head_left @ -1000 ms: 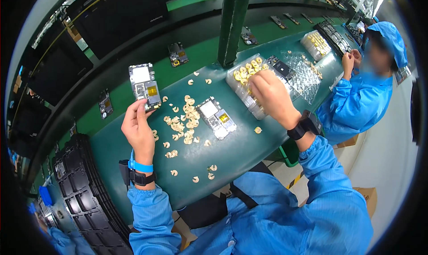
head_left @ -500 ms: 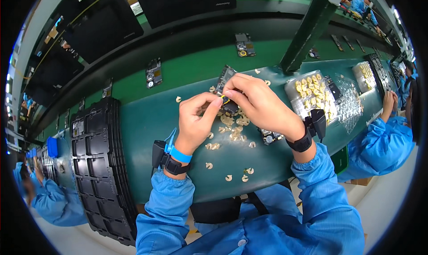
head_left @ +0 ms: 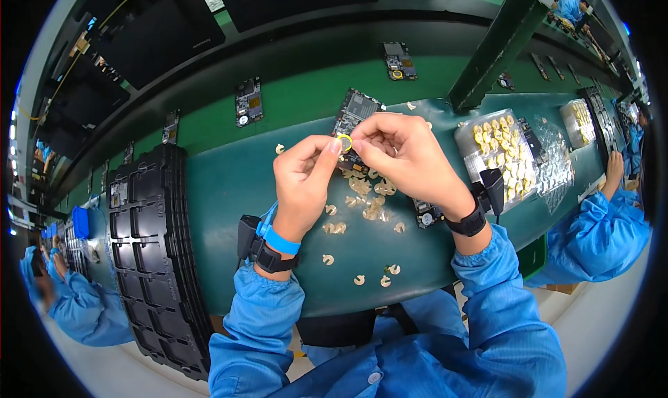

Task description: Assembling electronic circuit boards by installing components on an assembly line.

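A small round coin cell with a yellow ring [head_left: 344, 142] is pinched between the thumb and index finger of my left hand [head_left: 303, 182]. My right hand [head_left: 412, 158] is closed too, its thumb and fingertips pinching at the cell's right edge; the exact contact is partly hidden. Just behind and beneath my fingers lies a dark circuit board [head_left: 360, 107], partly covered by both hands. Cream notched paper discs [head_left: 374, 207] are scattered on the green mat below my hands. Beside my right wrist another circuit board [head_left: 426, 213] shows a round silver part.
At left stands a stack of black compartment trays [head_left: 149, 238]. A clear tray of yellow-ringed cells [head_left: 497, 147] and crumpled clear plastic [head_left: 553, 165] lie right. Boards [head_left: 399, 60] sit on the green strip behind, near a green post [head_left: 497, 46]. Co-workers sit on both sides.
The yellow-ringed cell has turned, showing a pale face instead of a dark one. My right fingertips have shifted slightly right, and more of the board behind shows.
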The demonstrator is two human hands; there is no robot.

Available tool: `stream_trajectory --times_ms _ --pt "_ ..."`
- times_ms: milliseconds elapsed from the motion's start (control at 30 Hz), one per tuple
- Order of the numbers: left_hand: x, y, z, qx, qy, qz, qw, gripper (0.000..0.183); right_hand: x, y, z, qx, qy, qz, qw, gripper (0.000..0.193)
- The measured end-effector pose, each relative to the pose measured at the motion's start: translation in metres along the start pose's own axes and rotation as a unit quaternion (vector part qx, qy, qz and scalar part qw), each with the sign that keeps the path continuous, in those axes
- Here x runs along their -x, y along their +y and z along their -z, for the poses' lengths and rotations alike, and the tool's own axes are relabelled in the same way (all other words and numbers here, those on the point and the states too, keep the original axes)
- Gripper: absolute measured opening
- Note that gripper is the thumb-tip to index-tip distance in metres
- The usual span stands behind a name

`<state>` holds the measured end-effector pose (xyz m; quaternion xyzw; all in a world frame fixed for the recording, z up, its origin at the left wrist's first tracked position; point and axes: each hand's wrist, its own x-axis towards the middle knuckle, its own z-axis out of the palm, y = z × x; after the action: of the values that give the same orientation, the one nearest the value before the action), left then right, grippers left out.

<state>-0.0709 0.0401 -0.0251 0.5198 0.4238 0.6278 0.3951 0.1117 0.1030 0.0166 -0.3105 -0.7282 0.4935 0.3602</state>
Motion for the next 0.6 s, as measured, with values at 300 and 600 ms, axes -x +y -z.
stream_trajectory --times_ms 300,600 --pt "-0.001 -0.001 -0.002 -0.017 0.005 -0.008 1.0 0.015 0.001 0.002 -0.001 0.008 0.005 0.013 1.0 0.013" --pt "-0.003 -0.005 -0.007 -0.05 0.04 -0.068 0.996 0.011 0.001 0.009 -0.006 0.037 0.054 0.053 0.996 0.01"
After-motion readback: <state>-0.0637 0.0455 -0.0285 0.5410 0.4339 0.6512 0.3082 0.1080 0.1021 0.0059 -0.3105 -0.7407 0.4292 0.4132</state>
